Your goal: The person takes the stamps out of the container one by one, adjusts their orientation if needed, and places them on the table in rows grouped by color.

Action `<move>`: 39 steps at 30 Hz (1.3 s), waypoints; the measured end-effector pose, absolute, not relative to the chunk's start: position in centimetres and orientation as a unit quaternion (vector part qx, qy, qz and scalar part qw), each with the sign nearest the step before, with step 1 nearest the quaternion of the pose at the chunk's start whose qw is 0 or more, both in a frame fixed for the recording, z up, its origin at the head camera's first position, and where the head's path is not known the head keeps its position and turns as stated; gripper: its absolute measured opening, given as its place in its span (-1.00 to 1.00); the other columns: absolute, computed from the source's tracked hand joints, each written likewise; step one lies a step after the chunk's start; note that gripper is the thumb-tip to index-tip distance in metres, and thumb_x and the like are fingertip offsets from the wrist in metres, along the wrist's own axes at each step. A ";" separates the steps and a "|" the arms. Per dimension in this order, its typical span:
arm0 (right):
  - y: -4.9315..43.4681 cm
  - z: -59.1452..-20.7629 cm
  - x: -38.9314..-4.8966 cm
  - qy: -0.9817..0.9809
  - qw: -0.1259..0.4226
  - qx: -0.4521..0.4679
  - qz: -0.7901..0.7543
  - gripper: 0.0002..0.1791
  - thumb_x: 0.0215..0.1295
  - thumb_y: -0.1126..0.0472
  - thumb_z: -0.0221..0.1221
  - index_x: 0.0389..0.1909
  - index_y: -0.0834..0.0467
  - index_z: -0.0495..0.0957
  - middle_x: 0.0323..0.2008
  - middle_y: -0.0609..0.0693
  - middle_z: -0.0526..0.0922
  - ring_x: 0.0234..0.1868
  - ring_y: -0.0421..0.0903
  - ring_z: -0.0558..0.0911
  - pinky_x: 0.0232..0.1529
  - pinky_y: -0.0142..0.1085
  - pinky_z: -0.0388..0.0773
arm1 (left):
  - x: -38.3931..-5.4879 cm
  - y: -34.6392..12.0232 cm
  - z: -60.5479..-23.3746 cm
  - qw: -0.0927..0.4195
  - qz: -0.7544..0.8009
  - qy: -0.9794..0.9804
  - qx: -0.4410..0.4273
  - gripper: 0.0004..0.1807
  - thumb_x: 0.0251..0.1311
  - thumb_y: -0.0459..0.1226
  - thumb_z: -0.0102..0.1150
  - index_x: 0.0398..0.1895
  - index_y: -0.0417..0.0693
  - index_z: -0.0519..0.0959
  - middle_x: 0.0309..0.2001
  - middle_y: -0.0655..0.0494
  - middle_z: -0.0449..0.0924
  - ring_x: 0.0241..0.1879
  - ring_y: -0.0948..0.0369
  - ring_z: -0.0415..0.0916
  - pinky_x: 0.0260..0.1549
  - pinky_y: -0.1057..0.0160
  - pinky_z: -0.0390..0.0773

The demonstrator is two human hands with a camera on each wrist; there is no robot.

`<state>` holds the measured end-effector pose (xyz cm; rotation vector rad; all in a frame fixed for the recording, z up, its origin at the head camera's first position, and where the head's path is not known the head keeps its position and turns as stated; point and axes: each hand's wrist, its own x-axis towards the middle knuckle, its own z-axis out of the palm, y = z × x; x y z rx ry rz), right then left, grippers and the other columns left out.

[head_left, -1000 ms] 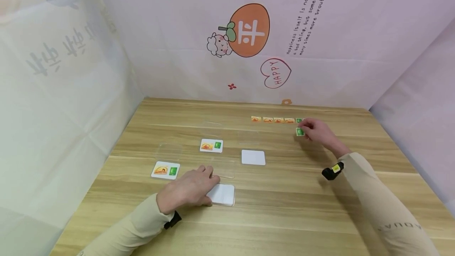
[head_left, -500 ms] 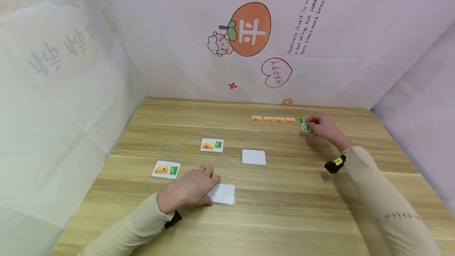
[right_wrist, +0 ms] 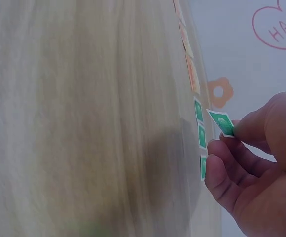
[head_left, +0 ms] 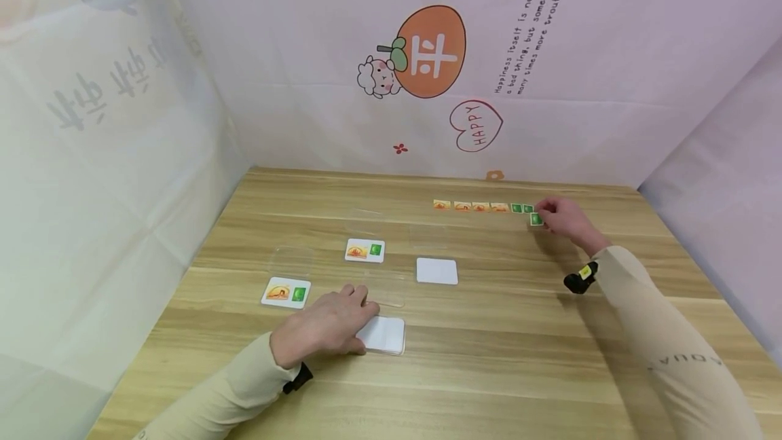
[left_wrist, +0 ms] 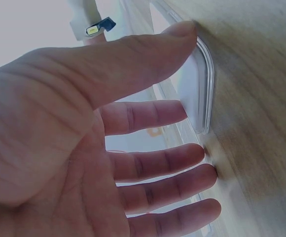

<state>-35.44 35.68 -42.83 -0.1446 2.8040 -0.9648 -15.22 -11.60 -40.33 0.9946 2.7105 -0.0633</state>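
Observation:
My right hand pinches a small green stamp with a white border between thumb and forefinger. It is above the right end of a row of stamps, with orange ones to the left and green ones nearest the hand. One more green stamp is partly behind my fingers in the right wrist view. On the near left, my left hand holds a stack of white cards at its left end, thumb and forefinger on opposite edges. The other left fingers extend past the stack in the left wrist view.
Two white cards each bear an orange and a green stamp. A blank white card lies mid-table. Several clear plastic sleeves lie around them. Printed cloth walls enclose the wooden table.
My right hand has shifted right and slightly back along the row, carrying the green stamp, so a second green stamp in the row shows. My left hand stays on the card stack.

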 end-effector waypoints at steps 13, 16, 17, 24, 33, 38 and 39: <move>36.9 -42.2 -36.2 0.947 0.084 -0.045 -0.306 -0.66 0.49 0.28 -0.16 0.07 0.45 0.39 -0.18 0.35 0.56 -0.31 0.05 0.58 -0.35 -0.18 0.60 | -15.3 -11.6 -40.5 0.124 -0.023 0.931 0.343 -0.45 0.05 0.07 0.41 0.03 0.03 0.52 -0.15 0.10 0.44 -0.22 0.22 0.32 -0.35 0.30 0.44; 37.1 -42.0 -36.3 0.947 0.086 -0.037 -0.306 -0.65 0.49 0.29 -0.18 0.08 0.47 0.37 -0.16 0.38 0.54 -0.27 0.09 0.57 -0.34 -0.17 0.61 | -15.3 -11.6 -40.5 0.124 -0.022 0.931 0.343 -0.46 0.05 0.07 0.41 0.02 0.03 0.52 -0.16 0.10 0.43 -0.23 0.22 0.32 -0.36 0.30 0.44; 37.2 -42.0 -36.3 0.948 0.086 -0.034 -0.305 -0.64 0.49 0.29 -0.19 0.09 0.47 0.36 -0.16 0.38 0.53 -0.27 0.09 0.57 -0.35 -0.17 0.60 | -15.3 -11.6 -40.5 0.124 -0.022 0.931 0.343 -0.46 0.05 0.07 0.41 0.02 0.03 0.52 -0.16 0.10 0.43 -0.23 0.22 0.32 -0.36 0.30 0.44; 37.8 -42.3 -36.9 0.950 0.087 -0.019 -0.300 -0.66 0.40 0.33 -0.13 0.07 0.47 0.37 -0.19 0.35 0.53 -0.40 -0.02 0.54 -0.41 -0.22 0.57 | -15.3 -11.7 -40.5 0.120 -0.020 0.931 0.344 -0.46 0.05 0.06 0.42 0.02 0.03 0.52 -0.17 0.11 0.42 -0.23 0.22 0.32 -0.37 0.30 0.43; 38.6 -43.2 -37.8 0.957 0.064 -0.009 -0.283 -0.68 0.27 0.38 -0.09 -0.02 0.46 0.42 -0.27 0.29 0.53 -0.46 -0.08 0.50 -0.46 -0.28 0.49 | -15.3 -11.8 -40.6 0.116 -0.017 0.930 0.348 -0.47 0.05 0.06 0.42 0.01 0.03 0.52 -0.18 0.12 0.42 -0.24 0.22 0.32 -0.38 0.32 0.42; 38.9 -43.3 -38.0 0.957 0.059 -0.009 -0.285 -0.69 0.23 0.41 -0.07 -0.06 0.50 0.42 -0.35 0.24 0.53 -0.48 -0.12 0.48 -0.48 -0.30 0.47 | -15.4 -11.9 -40.6 0.116 -0.019 0.930 0.348 -0.46 0.05 0.07 0.41 0.02 0.03 0.52 -0.17 0.12 0.43 -0.22 0.22 0.33 -0.35 0.31 0.44; 38.9 -43.3 -38.0 0.956 0.059 -0.012 -0.287 -0.68 0.22 0.41 -0.07 -0.07 0.52 0.42 -0.37 0.22 0.53 -0.50 -0.11 0.48 -0.49 -0.30 0.48 | -15.4 -11.9 -40.6 0.116 -0.019 0.930 0.348 -0.46 0.05 0.07 0.41 0.02 0.03 0.52 -0.17 0.12 0.43 -0.22 0.22 0.33 -0.35 0.31 0.44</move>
